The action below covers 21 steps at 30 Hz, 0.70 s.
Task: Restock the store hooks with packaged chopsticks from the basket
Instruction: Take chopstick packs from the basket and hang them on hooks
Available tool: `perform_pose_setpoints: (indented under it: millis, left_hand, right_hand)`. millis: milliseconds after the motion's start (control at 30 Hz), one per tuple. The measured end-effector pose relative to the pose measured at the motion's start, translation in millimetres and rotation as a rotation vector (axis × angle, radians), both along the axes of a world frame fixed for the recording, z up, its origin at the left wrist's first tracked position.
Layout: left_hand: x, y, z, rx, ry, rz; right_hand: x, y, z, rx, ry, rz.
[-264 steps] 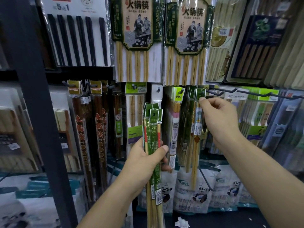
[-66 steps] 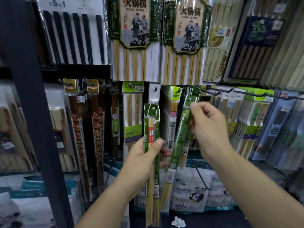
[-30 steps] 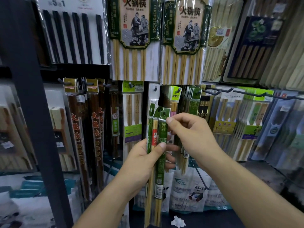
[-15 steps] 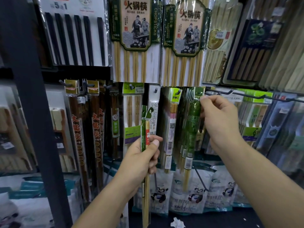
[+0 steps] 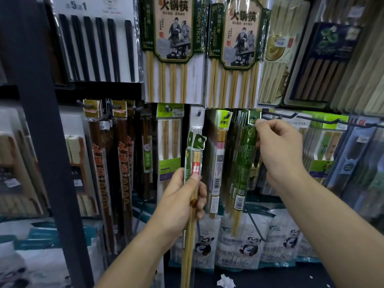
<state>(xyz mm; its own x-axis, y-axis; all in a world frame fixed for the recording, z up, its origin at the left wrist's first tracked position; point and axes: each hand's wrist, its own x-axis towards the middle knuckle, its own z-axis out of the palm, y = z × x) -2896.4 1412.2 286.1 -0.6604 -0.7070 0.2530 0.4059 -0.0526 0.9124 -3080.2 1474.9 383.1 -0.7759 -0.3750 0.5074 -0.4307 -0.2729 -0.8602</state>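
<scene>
My left hand (image 5: 182, 202) grips a thin bundle of green-topped chopstick packs (image 5: 194, 161), held upright at centre. My right hand (image 5: 278, 152) is raised to the right and pinches the top of one green chopstick pack (image 5: 244, 167) by its header. That header sits at the tip of a black store hook (image 5: 278, 116). Behind this pack hang several matching green packs (image 5: 233, 163) on the same hook. The basket is out of view.
Large hotpot chopstick packs (image 5: 174, 48) hang above. Dark brown chopstick packs (image 5: 122, 163) hang at left beside a black shelf upright (image 5: 43, 121). Bare black hooks (image 5: 336, 121) jut out at right. Panda-printed bags (image 5: 249, 242) stand below; a crumpled paper (image 5: 225, 281) lies on the floor.
My right hand took one pack from the left-hand bundle, lifted it up and right to the hook, and now holds its header at the hook tip. The bundle is thinner.
</scene>
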Motion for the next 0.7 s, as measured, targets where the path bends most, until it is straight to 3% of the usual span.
perform_pose_setpoints:
  millis: [400, 533, 700]
  left_hand:
    - [-1, 1, 0, -0.089, -0.023, 0.081]
    - [-3, 2, 1, -0.081, -0.013, 0.089]
    - [-5, 4, 0, -0.076, -0.006, 0.074]
  right_hand:
    - [-2, 2, -12, 0.047, 0.056, -0.054]
    - [22, 12, -23, 0.096, 0.071, 0.126]
    - [50, 14, -30, 0.163, 0.234, 0.392]
